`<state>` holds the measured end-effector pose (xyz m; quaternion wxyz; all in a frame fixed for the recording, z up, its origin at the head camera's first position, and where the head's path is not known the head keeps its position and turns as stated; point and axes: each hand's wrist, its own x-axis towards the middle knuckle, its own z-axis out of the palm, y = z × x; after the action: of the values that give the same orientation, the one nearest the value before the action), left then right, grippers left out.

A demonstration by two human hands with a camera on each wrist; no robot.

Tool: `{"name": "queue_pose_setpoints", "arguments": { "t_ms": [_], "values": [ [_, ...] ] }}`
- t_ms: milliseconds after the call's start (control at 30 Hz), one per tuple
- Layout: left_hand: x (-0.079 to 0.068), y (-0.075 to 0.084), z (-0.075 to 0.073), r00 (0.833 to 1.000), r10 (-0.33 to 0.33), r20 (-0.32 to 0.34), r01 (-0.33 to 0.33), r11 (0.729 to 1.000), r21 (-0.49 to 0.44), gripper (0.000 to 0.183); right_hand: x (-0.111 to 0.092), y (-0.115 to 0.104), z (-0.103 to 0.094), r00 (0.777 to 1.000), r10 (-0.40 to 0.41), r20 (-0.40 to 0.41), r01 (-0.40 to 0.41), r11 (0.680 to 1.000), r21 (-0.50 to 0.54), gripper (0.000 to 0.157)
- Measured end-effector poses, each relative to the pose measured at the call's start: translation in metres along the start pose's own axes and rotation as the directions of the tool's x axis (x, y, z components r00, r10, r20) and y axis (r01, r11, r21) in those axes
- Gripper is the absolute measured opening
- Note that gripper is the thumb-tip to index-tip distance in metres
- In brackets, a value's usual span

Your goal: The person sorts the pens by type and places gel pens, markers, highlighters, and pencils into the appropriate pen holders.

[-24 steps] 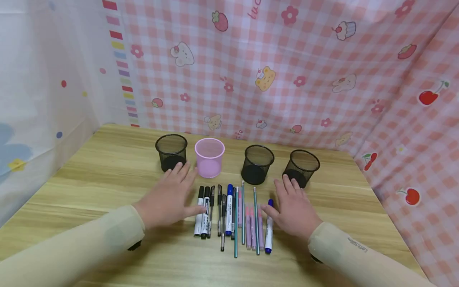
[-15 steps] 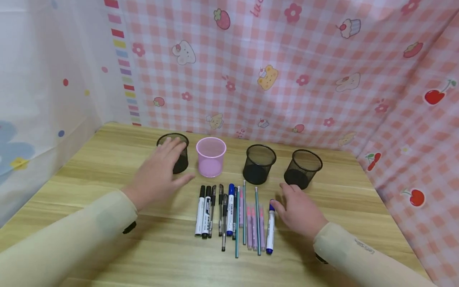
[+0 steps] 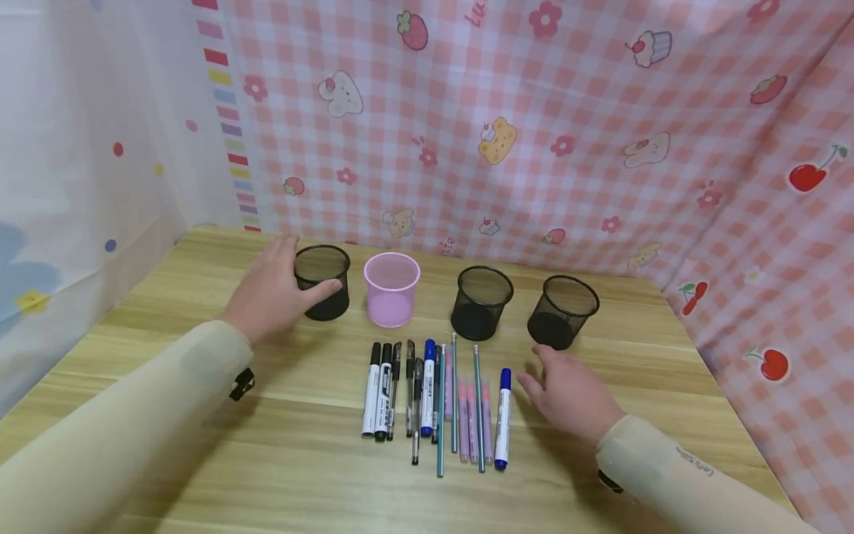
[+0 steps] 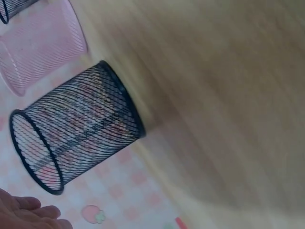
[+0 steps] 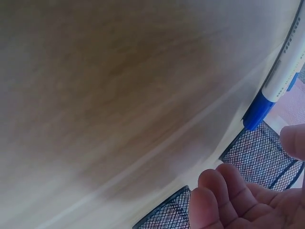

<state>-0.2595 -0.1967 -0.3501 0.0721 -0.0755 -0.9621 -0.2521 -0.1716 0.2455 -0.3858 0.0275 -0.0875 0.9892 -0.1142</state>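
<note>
My left hand (image 3: pixel 270 293) is at the left side of the leftmost black mesh pen cup (image 3: pixel 325 300), its thumb extended across the front. In the left wrist view a gap shows between the fingertips (image 4: pixel 50 212) and that cup (image 4: pixel 78 126). My right hand (image 3: pixel 570 389) holds nothing; its fingers are loosely bent just in front of the rightmost black mesh pen cup (image 3: pixel 563 315). Left of it lies a blue-capped whiteboard marker (image 3: pixel 503 423), which in the right wrist view is apart from the fingers.
A pink pen cup (image 3: pixel 391 300) and another black mesh cup (image 3: pixel 477 315) stand between the outer cups. In front lie black-capped markers (image 3: pixel 371 393), black gel pens (image 3: pixel 410 393), another blue marker (image 3: pixel 428 393), pink pens (image 3: pixel 473 430) and green pencils (image 3: pixel 441 437) on the wooden table (image 3: pixel 320 475).
My left hand has moved left and away from me, from beside the black-capped markers to the leftmost cup. My right hand has drawn back slightly rightward, away from the blue-capped marker.
</note>
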Motion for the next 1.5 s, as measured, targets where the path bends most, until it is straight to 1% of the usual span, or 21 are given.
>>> {"name": "queue_pose_setpoints", "arguments": {
  "t_ms": [133,300,567,733,967,1167,1500],
  "values": [
    [0.006,-0.005,0.005,0.999,-0.04,0.021,0.041,0.999,-0.029,0.122,0.0,-0.001,0.001,1.0,-0.014,0.003,0.014,1.0,0.001,0.068],
    [0.012,-0.009,0.01,0.998,-0.059,0.024,0.06,0.996,-0.06,0.121,0.0,-0.004,0.003,0.999,-0.034,0.002,0.034,0.999,0.014,0.065],
    [0.014,-0.016,0.018,0.992,-0.107,0.066,0.114,0.986,-0.119,0.124,0.001,-0.007,0.007,0.999,-0.008,0.053,0.006,0.999,0.035,0.068],
    [0.015,-0.019,0.024,0.991,-0.117,0.063,0.125,0.981,-0.149,0.125,0.0,-0.009,0.009,0.998,0.002,0.062,-0.004,1.0,0.027,0.068],
    [0.017,-0.023,0.027,0.991,-0.127,0.052,0.135,0.973,-0.187,0.111,-0.001,-0.013,0.01,0.996,0.017,0.088,-0.018,1.0,0.011,0.069],
    [0.016,-0.02,0.024,0.989,-0.138,0.06,0.146,0.973,-0.176,0.112,0.0,-0.017,0.009,0.993,0.021,0.118,-0.024,0.999,0.023,0.065],
    [0.014,-0.015,0.022,0.983,-0.166,0.078,0.177,0.972,-0.153,0.113,0.004,-0.023,0.008,0.99,0.001,0.142,-0.015,0.995,0.096,0.055]
  ]
}}
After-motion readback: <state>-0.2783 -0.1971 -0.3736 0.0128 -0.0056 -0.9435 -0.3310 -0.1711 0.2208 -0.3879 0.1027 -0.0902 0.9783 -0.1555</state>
